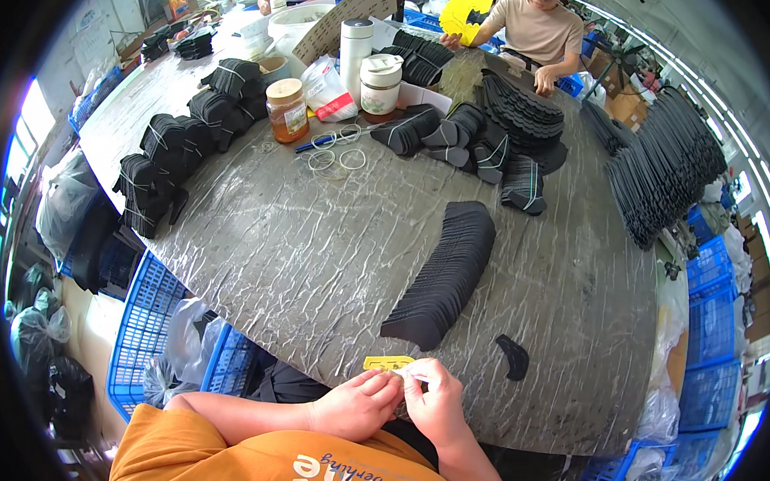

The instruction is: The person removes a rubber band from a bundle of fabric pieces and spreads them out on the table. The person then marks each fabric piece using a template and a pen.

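Close to my body at the table's front edge, my left hand is closed, its fingers against a yellow slotted template. My right hand meets it from the right, thumb and fingers pinched on a slim whitish thing whose kind I cannot make out. The fingers partly cover the template. Beyond the hands, a long row of overlapping black curved pieces leans across the table. A single black curved piece lies flat to the right of my right hand.
Tied black bundles line the table's left; more bundles and a tall stack stand farther back. A jar, white flask, lidded cup and rubber bands are mid-table. A co-worker sits opposite. Blue crates flank the table.
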`<state>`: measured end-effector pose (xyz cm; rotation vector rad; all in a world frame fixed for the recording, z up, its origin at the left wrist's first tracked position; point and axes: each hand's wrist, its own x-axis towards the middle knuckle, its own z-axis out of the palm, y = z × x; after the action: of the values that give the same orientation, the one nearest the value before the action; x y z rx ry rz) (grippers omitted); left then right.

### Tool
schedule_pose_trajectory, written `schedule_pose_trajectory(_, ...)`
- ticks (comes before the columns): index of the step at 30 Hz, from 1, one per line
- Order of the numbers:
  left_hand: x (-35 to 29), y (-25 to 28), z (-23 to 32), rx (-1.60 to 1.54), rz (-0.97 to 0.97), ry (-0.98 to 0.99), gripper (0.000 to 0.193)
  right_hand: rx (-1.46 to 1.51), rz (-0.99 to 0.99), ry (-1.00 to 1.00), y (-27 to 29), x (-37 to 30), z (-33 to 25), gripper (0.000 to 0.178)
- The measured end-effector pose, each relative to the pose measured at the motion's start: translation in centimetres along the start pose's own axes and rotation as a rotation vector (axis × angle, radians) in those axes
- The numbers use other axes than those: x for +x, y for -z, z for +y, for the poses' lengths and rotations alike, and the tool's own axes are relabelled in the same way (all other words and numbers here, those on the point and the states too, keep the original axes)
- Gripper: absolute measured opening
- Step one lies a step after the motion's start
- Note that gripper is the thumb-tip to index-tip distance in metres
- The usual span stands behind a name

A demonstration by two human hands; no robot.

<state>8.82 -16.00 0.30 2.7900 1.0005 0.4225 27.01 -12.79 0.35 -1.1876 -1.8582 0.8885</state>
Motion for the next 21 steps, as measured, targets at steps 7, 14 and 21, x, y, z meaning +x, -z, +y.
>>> schedule_pose_trajectory(7,0.0,0.0,0.1,0.014,-0.019,-0.002,0.048,0.002,0.049,0.044,0.2,-0.3,0.1,0.012)
schedule_pose_trajectory(14,-0.1,0.0,0.1,0.045,-0.019,0.005,0.053,0.053,0.068,-0.047,1.0,-1.1,-0.3,0.013)
schedule_pose_trajectory(21,0.1,0.4,0.2,0.043,-0.03,0.0,0.053,-0.012,0.077,0.059,0.5,-1.1,0.2,0.013)
